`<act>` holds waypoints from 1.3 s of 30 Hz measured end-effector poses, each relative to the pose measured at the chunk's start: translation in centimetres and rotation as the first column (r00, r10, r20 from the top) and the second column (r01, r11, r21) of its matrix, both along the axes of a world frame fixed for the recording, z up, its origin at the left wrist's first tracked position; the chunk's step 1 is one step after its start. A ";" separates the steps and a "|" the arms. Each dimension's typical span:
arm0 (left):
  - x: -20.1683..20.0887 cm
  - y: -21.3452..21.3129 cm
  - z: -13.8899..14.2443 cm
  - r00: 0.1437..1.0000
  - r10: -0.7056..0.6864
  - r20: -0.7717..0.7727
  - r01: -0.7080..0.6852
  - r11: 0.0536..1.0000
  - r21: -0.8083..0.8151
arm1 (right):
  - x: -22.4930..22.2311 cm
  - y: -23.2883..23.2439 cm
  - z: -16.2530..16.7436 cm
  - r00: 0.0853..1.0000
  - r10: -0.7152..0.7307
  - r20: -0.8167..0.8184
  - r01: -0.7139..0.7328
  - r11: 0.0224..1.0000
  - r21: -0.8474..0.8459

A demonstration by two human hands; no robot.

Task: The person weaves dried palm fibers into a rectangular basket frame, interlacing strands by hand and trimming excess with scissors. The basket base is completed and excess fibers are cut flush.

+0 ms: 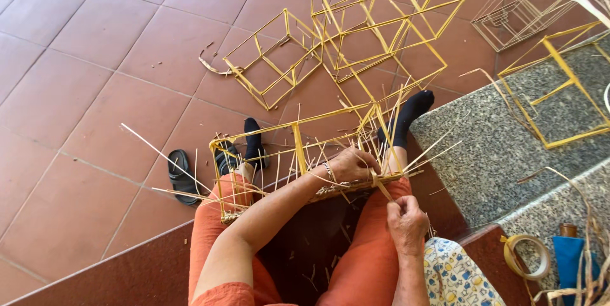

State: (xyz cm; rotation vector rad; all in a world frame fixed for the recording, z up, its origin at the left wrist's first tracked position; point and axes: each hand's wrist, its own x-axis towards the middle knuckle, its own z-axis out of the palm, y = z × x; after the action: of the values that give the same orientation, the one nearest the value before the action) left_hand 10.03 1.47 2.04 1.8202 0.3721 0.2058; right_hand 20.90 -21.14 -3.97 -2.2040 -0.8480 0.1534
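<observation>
Yellow cane frame (298,144) rests across the lap. Left hand (351,165) has its grip closed over the frame's near rail; right hand (406,220), just below, pinches a strip (381,188) running up to that rail.

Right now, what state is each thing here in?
Lap frame: on the knees, part woven, loose strips sticking out.
Left hand: gripping the frame's woven edge.
Right hand: pinching a strip.
Bare frames: unwoven, piled tilted on the tile floor.
Step frame: unwoven, lying on the stone step.
Tape roll: lying flat on the step.
Sandal: off the foot, on the floor.
</observation>
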 end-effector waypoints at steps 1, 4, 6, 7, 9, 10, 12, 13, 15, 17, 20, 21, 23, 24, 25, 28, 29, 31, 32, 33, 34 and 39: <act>-0.1 0.1 0.1 1.000 -0.014 0.020 0.013 0.998 0.069 | 0.4 -0.7 -0.3 0.999 -0.036 0.019 0.036 0.999 -0.038; -0.5 0.2 0.3 0.982 -0.120 0.149 0.112 0.992 0.064 | 1.9 -2.6 -1.3 0.989 -0.114 0.096 0.124 0.986 -0.108; -0.2 0.1 0.3 0.994 -0.106 -0.009 0.106 0.992 0.067 | 2.4 -4.4 -1.7 0.978 -0.137 0.157 0.156 0.981 -0.116; -0.1 -0.3 0.1 0.989 -0.111 -0.099 0.117 0.992 0.052 | 2.5 -5.5 -1.9 0.982 -0.152 0.108 0.167 0.974 -0.151; -0.6 -0.8 -0.3 0.966 -0.094 -0.241 0.040 0.975 -0.217 | 2.5 -6.5 -1.7 0.986 -0.116 0.118 0.137 0.972 -0.190; -0.7 -0.7 -0.5 0.971 -0.135 -0.196 0.090 0.971 -0.223 | 2.4 -6.8 -1.4 0.982 -0.058 0.179 0.092 0.977 -0.191; -1.2 -0.5 -0.8 0.970 -0.226 -0.087 0.203 0.955 -0.215 | 1.7 -7.1 0.0 0.947 -0.007 0.321 0.021 0.999 -0.041; -1.4 -0.2 -0.9 0.962 -0.272 -0.018 0.263 0.945 -0.196 | 1.5 -6.7 0.9 0.945 0.015 0.327 -0.009 1.000 -0.018; -1.4 -0.4 -1.0 0.957 -0.291 0.013 0.289 0.945 -0.150 | 0.9 -5.2 3.0 0.921 0.010 0.389 -0.021 0.999 0.024; -1.1 -0.9 -1.1 0.970 -0.235 -0.060 0.229 0.968 -0.099 | 0.0 -3.3 4.6 0.869 -0.042 0.493 0.014 0.998 0.059; -0.3 -2.1 -1.2 0.977 -0.159 -0.138 0.169 0.984 0.058 | -0.8 -1.8 6.1 0.839 -0.118 0.531 0.044 0.988 0.150; -0.1 -2.3 -1.2 0.983 -0.145 -0.111 0.155 0.984 0.085 | -0.7 -1.4 6.3 0.830 -0.128 0.543 0.030 0.982 0.186; 0.0 -2.8 -1.0 0.992 -0.118 -0.052 0.124 0.983 0.136 | -0.6 -1.0 6.1 0.810 -0.148 0.567 0.000 0.968 0.253; -0.1 -3.1 -0.9 0.995 -0.083 -0.049 0.089 0.987 0.135 | -0.6 -0.8 5.8 0.864 -0.059 0.499 -0.029 0.986 0.167; -0.2 -3.3 -0.6 0.998 -0.045 -0.039 0.050 0.989 0.142 | -0.7 -0.4 5.3 0.904 0.025 0.426 -0.069 0.994 0.089; -0.3 -3.5 0.5 1.000 0.022 -0.012 -0.019 0.976 0.216 | -0.7 1.2 3.8 0.933 0.099 0.347 -0.157 0.977 0.141; -0.2 -3.3 0.9 0.999 0.037 -0.009 -0.033 0.969 0.246 | -0.4 1.6 3.4 0.949 0.117 0.294 -0.158 0.980 0.118; -0.1 -3.3 1.4 0.997 0.072 -0.011 -0.067 0.965 0.252 | -0.1 1.5 2.6 0.975 0.150 0.166 -0.161 0.986 0.051; -0.1 -3.3 1.5 0.996 0.086 -0.014 -0.080 0.964 0.253 | 0.0 1.4 2.3 0.973 0.143 0.183 -0.158 0.985 0.068; -0.1 -3.3 1.4 0.998 0.070 0.003 -0.069 0.967 0.247 | 0.2 1.3 2.0 0.971 0.133 0.200 -0.152 0.985 0.085; -0.2 -3.4 1.2 0.998 0.054 0.019 -0.057 0.969 0.240 | 0.3 1.2 1.9 0.969 0.123 0.216 -0.147 0.984 0.100; -0.4 -3.4 -0.5 0.987 0.010 0.159 -0.068 0.928 0.366 | 0.5 0.8 2.2 0.967 0.172 0.185 -0.207 0.960 0.189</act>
State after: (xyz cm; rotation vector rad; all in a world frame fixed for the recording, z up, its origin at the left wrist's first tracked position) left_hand 9.58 -1.97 1.55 2.1534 0.2722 0.4690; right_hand 21.44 -20.36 -1.80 -1.9582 -1.1186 -0.0279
